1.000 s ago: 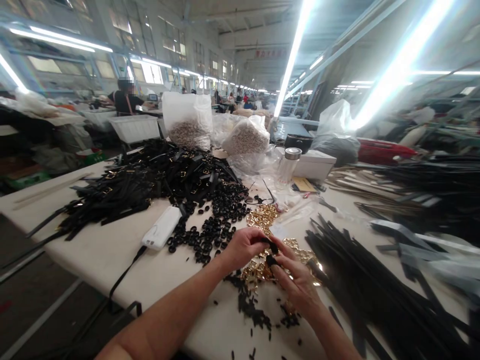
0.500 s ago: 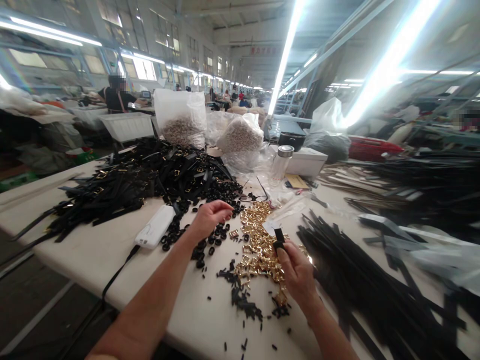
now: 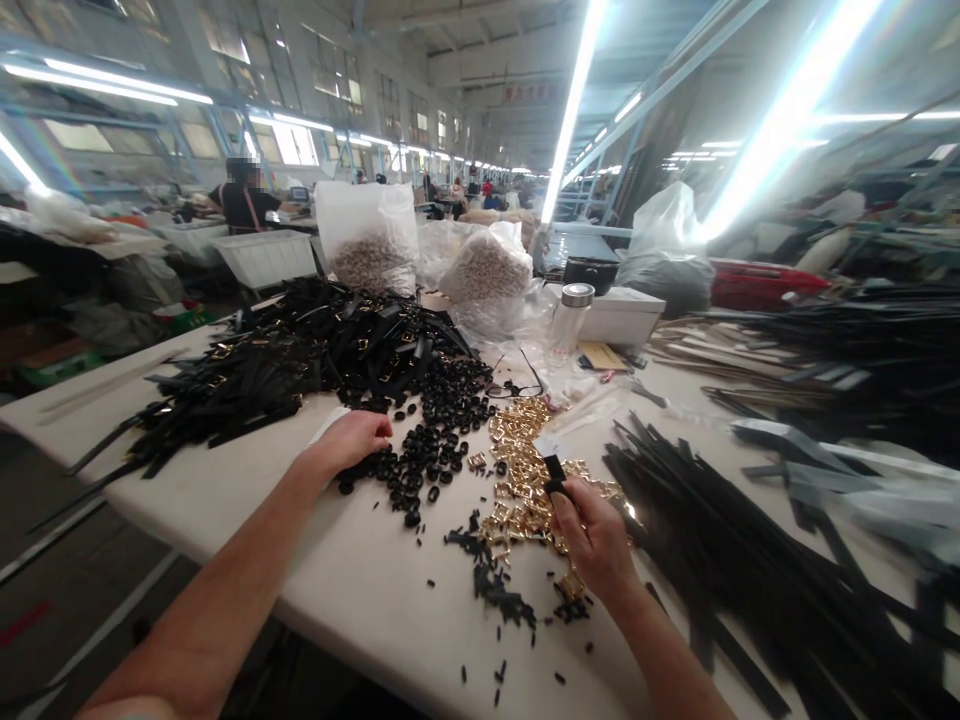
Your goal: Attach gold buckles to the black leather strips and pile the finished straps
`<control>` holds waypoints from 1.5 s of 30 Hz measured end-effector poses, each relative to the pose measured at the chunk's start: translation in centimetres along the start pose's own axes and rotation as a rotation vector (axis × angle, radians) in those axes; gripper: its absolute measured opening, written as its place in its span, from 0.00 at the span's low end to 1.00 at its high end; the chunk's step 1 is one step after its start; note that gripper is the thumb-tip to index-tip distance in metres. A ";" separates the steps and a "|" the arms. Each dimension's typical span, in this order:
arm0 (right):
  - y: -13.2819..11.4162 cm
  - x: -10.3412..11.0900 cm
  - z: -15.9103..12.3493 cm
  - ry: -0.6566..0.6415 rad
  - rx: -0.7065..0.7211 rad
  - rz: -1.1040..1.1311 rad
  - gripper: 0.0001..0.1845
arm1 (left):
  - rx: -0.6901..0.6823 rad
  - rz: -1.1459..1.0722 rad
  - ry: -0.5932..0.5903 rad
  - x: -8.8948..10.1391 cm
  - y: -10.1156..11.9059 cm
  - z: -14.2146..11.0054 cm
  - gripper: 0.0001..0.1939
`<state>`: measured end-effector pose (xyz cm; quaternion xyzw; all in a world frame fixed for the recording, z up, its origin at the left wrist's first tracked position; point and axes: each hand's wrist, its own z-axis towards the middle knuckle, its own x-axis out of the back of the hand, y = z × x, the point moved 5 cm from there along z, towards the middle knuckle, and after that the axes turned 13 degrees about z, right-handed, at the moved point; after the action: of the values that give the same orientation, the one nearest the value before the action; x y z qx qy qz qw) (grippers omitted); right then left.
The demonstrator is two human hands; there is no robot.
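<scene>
Long ceiling tubes (image 3: 574, 110) light a big workshop, and a pale table (image 3: 360, 610) fills the near part of it. Over this table the right hand (image 3: 596, 530) grips a black strap piece (image 3: 553, 467) between thumb and fingers, its tip pointing up and away; the lower end is hidden in the grasp. The left hand (image 3: 356, 440), well apart from it, is at the left edge of a spread of black loops (image 3: 435, 450), fingers curled downward; whether they hold anything I cannot tell. Part of a white device (image 3: 328, 422) shows just behind that wrist.

Between the hands, the loops lie to the left and a heap of gold buckles (image 3: 517, 435) to the right, the latter running close under the right hand. Nearer, small black bits (image 3: 499, 590) are scattered on the bare tabletop. To the right of the right hand lies a bundle of long black straps (image 3: 690, 520).

Farther off, beyond the loops, black straps with gold buckles are piled on the left (image 3: 337, 340). Eyeglasses (image 3: 517, 388) rest just past the gold heap, with a lidded clear jar (image 3: 571, 318) and a white box (image 3: 626, 318) behind. Two clear bags of small pale pieces (image 3: 371, 255) stand at the far side. Far left, a person in a black top (image 3: 244, 205) is beside a white bin (image 3: 266, 258).
</scene>
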<state>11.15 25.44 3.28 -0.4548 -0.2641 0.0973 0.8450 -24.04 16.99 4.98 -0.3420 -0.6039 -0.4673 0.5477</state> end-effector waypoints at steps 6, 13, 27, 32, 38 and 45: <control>0.1 -0.3 0.0 -0.035 0.032 -0.030 0.13 | -0.002 -0.003 -0.023 -0.9 0.2 0.0 0.07; 0.3 -0.7 -0.3 -0.056 0.038 -0.037 0.12 | 0.020 -0.173 0.024 -1.1 3.6 0.2 0.03; -1.2 -0.7 -0.6 -0.019 0.063 0.028 0.09 | 0.145 -1.589 -0.253 -6.8 16.3 0.2 0.14; -1.6 -1.1 -0.7 -0.065 0.066 -0.007 0.09 | 0.113 -1.505 -0.298 -8.0 16.5 -0.2 0.12; -1.3 -1.3 -0.8 -0.075 0.061 -0.019 0.08 | 0.027 -1.264 -0.342 -8.2 16.3 -0.4 0.15; -1.1 -1.8 -1.0 -0.098 0.085 -0.062 0.07 | -0.004 -1.257 -0.339 -7.9 17.0 -0.9 0.19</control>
<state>10.08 23.39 3.08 -0.4049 -0.3148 0.1047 0.8521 -6.71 22.53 0.42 0.0065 -0.7659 -0.6395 0.0663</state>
